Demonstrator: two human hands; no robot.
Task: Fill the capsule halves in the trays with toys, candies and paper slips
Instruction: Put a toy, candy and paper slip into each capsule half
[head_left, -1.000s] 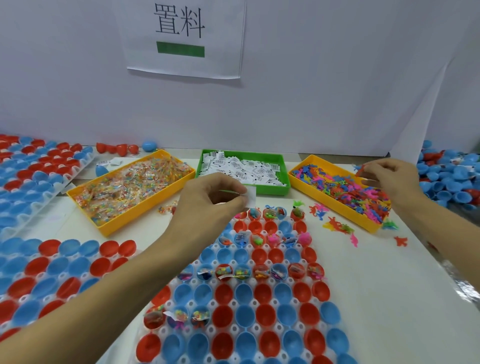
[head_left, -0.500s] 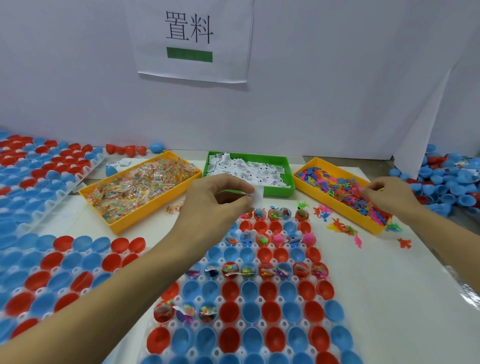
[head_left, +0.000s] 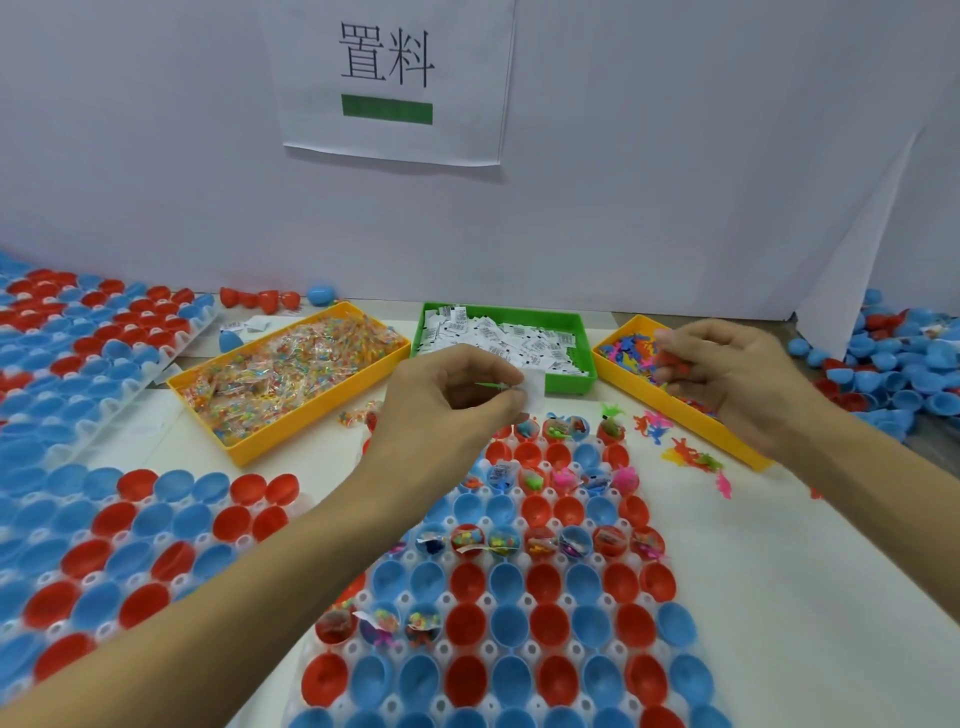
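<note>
A clear tray (head_left: 696, 670) of red and blue capsule halves lies in front of me; some cups in its far rows hold toys, candies and slips. My left hand (head_left: 447, 405) hovers over the tray's far end, pinching a white paper slip (head_left: 536, 388) and a thin green toy (head_left: 491, 385). My right hand (head_left: 727, 379) is over the yellow toy bin (head_left: 691, 421), fingers curled around small coloured toys. The green bin (head_left: 571, 382) holds paper slips. The yellow bin (head_left: 291, 431) on the left holds wrapped candies.
More trays of capsule halves (head_left: 104, 545) lie at left and far left. Loose toys (head_left: 685, 457) are scattered beside the toy bin. A heap of loose capsule halves (head_left: 893, 369) sits at the right. A white wall with a paper sign (head_left: 395, 78) stands behind.
My right hand has lifted from the toy bin and come closer with toys in its fingers. The left hand keeps the slip and green toy in nearly the same spot.
</note>
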